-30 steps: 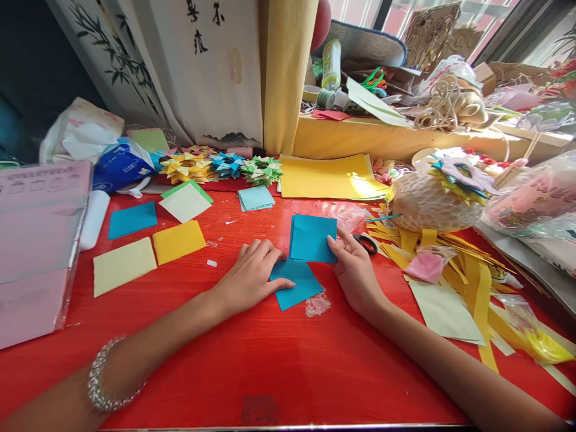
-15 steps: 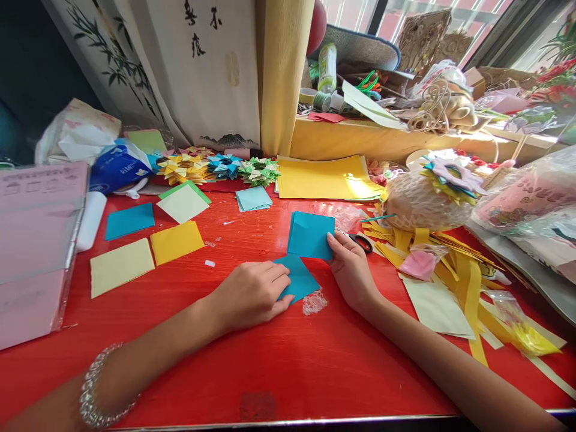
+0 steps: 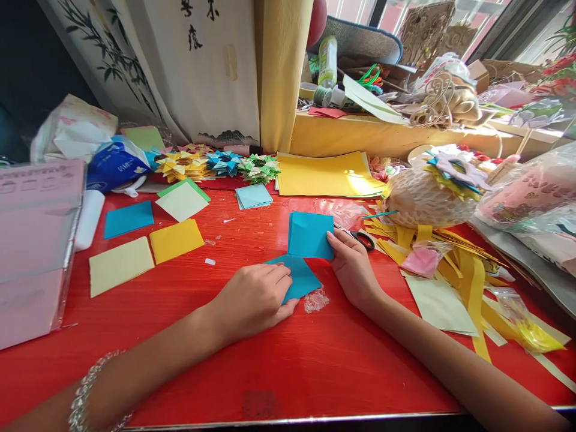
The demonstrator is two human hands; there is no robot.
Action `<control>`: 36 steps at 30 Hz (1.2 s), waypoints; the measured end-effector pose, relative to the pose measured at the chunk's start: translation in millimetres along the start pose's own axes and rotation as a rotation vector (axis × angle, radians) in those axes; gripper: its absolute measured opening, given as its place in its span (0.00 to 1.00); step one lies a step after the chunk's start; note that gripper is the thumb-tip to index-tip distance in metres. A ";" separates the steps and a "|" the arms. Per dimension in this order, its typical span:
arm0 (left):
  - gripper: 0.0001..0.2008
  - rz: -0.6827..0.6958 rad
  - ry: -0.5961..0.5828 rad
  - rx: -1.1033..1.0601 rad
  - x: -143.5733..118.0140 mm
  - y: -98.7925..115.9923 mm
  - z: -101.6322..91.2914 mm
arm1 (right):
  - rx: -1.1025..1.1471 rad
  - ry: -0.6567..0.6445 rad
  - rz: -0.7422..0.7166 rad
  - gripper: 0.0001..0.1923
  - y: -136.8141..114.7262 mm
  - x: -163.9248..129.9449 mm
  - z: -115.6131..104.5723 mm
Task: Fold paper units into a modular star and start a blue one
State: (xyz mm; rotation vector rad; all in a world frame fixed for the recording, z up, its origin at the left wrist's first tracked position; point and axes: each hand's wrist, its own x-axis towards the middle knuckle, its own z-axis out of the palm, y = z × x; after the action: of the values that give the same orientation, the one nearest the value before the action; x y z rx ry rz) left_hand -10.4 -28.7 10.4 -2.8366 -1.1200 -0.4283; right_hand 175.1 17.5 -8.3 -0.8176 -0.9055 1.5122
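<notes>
**Left hand draws the loose blue sheet toward me**

Nearest me, my left hand (image 3: pixel 258 297) has slid back along the red bench (image 3: pixel 279 366) over the last second, and the single blue paper square (image 3: pixel 297 277) has come with it. The fingers are curled down with the tips pinching its near edge; a second ago they lay flatter, further out on the sheet. The square now sits turned like a diamond, one corner under my fingers, its far corner just touching the stack above. I read that as one sheet being separated for folding.

Just beyond, my right hand (image 3: pixel 353 267) has barely moved. It grips the right edge of the stack of blue squares (image 3: pixel 310 235), thumb on top, fingers beneath, holding it slightly lifted off the bench. Black-handled scissors (image 3: pixel 363 239) lie just behind that hand.

Further left lie yellow, cream and blue squares (image 3: pixel 176 240). At the back, folded paper stars (image 3: pixel 220 165) line up beside a sheet of yellow paper (image 3: pixel 328 174).
</notes>
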 end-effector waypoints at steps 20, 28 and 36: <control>0.14 0.110 0.039 0.036 -1.9 -4.6 5.4 | -0.010 -0.019 -0.003 0.08 0.4 -0.3 -1.7; 0.12 -0.090 0.069 -0.132 -1.0 -11.6 4.3 | -0.040 0.002 -0.011 0.10 0.1 0.2 -0.7; 0.15 0.012 -0.028 -0.131 1.7 -14.5 -4.0 | -0.065 -0.022 0.013 0.11 -0.9 -1.5 2.8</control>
State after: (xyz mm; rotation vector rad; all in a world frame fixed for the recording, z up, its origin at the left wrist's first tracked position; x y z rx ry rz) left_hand -20.0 -17.6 14.0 -2.9691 -1.1183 -0.4794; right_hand 173.2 15.8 -6.2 -0.8572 -0.9715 1.5119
